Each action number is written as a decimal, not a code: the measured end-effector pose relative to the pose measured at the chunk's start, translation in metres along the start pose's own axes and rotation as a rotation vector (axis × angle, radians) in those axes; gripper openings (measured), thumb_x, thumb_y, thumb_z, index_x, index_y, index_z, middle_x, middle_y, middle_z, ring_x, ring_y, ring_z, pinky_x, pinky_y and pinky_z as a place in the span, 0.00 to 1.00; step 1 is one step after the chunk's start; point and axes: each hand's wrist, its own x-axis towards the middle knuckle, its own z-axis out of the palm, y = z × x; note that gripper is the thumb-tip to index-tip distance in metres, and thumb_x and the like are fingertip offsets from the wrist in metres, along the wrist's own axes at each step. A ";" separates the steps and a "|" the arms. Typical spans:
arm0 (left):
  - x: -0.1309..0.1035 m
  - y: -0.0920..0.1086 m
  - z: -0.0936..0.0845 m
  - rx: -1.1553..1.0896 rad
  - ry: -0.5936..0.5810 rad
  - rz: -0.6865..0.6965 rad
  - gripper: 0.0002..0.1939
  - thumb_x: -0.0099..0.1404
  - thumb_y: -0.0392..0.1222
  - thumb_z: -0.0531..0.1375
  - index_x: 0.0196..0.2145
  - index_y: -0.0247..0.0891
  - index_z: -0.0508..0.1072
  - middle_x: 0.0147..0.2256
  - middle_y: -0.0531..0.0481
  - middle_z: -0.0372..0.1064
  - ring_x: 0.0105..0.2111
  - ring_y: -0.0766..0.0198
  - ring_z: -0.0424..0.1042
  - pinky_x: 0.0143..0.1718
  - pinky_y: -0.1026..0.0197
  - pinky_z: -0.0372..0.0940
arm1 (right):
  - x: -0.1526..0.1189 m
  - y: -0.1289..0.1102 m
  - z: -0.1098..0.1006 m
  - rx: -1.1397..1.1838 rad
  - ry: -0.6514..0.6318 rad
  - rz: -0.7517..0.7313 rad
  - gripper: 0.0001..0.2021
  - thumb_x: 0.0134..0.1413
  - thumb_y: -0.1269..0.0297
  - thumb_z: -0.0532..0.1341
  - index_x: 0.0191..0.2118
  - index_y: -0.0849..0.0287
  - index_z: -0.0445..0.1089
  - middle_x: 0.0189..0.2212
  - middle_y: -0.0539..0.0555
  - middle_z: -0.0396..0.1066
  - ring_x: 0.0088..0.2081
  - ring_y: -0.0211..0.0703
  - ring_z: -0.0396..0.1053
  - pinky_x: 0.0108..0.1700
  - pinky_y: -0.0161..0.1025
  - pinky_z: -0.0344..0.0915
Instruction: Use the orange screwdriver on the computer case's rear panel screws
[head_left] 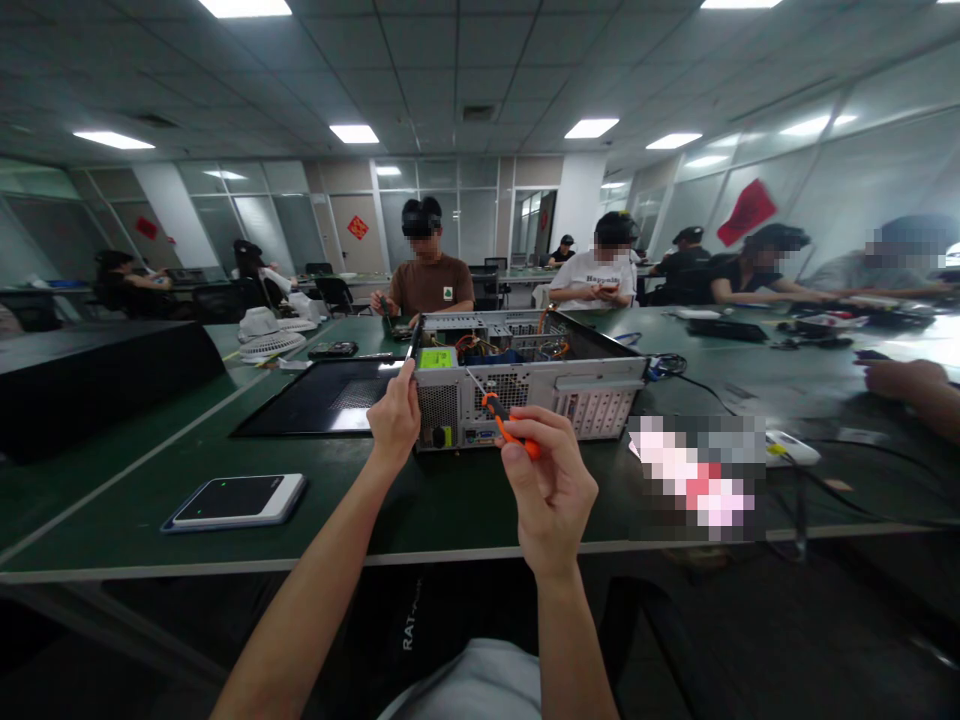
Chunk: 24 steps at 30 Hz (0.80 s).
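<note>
An open computer case (525,385) lies on the green table, its back panel of vents, ports and slots facing me. Wires and a bright green label (437,358) show inside. My left hand (395,415) grips the case's left rear corner, fingers closed on the edge. In my right hand (550,480) is an orange and black screwdriver (510,425), held by its handle in front of the back panel. Its thin shaft points up and left toward the panel's top edge; whether the tip touches is too small to tell.
A black side panel (322,398) lies left of the case, and a phone-like device (238,500) sits nearer me. White fans (271,345) stand farther back. Cables (667,368) and a white adapter (793,449) are at right. Several people sit around; a person's hand (904,380) reaches in at right.
</note>
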 end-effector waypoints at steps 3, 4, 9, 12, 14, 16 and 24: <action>-0.002 -0.002 -0.001 -0.003 -0.025 -0.020 0.24 0.79 0.48 0.46 0.62 0.36 0.71 0.43 0.41 0.80 0.31 0.61 0.77 0.30 0.63 0.63 | 0.000 0.001 -0.001 -0.003 0.005 0.005 0.06 0.63 0.66 0.64 0.44 0.52 0.78 0.48 0.55 0.72 0.49 0.47 0.72 0.50 0.48 0.74; -0.003 -0.003 -0.001 -0.013 -0.025 -0.025 0.24 0.79 0.49 0.46 0.62 0.36 0.71 0.42 0.42 0.80 0.30 0.61 0.77 0.30 0.63 0.62 | 0.000 0.001 -0.002 -0.005 0.009 0.006 0.06 0.63 0.66 0.64 0.44 0.53 0.78 0.48 0.55 0.72 0.49 0.47 0.72 0.50 0.48 0.74; -0.006 -0.011 0.001 -0.102 0.017 0.020 0.24 0.79 0.51 0.48 0.61 0.38 0.72 0.37 0.43 0.80 0.26 0.63 0.75 0.28 0.63 0.62 | 0.002 0.001 -0.005 -0.012 0.033 -0.003 0.06 0.63 0.66 0.64 0.43 0.53 0.78 0.47 0.55 0.73 0.48 0.47 0.73 0.49 0.47 0.75; -0.007 -0.017 0.003 -0.115 0.056 0.068 0.24 0.79 0.50 0.48 0.60 0.37 0.73 0.38 0.42 0.80 0.26 0.62 0.75 0.28 0.63 0.63 | 0.002 0.001 -0.006 -0.013 0.040 -0.002 0.06 0.62 0.66 0.65 0.43 0.53 0.78 0.47 0.55 0.73 0.47 0.47 0.73 0.48 0.47 0.75; -0.007 -0.021 0.005 -0.103 0.081 0.097 0.23 0.79 0.50 0.47 0.58 0.36 0.74 0.38 0.42 0.81 0.26 0.62 0.76 0.28 0.62 0.63 | 0.002 0.002 -0.007 -0.018 0.047 -0.001 0.06 0.63 0.65 0.64 0.43 0.54 0.78 0.47 0.56 0.73 0.47 0.47 0.73 0.48 0.47 0.75; -0.007 -0.023 0.007 -0.101 0.099 0.110 0.22 0.79 0.49 0.48 0.56 0.36 0.75 0.39 0.42 0.81 0.26 0.62 0.77 0.28 0.62 0.63 | 0.002 0.002 -0.008 -0.028 0.056 -0.001 0.06 0.63 0.64 0.64 0.43 0.54 0.78 0.47 0.56 0.73 0.47 0.47 0.74 0.47 0.47 0.75; -0.005 -0.023 0.006 -0.153 0.216 0.136 0.21 0.79 0.50 0.49 0.46 0.35 0.77 0.36 0.42 0.81 0.25 0.63 0.77 0.29 0.62 0.62 | 0.005 0.002 -0.014 -0.036 0.111 -0.011 0.05 0.62 0.64 0.65 0.42 0.55 0.78 0.45 0.56 0.74 0.46 0.48 0.73 0.47 0.48 0.74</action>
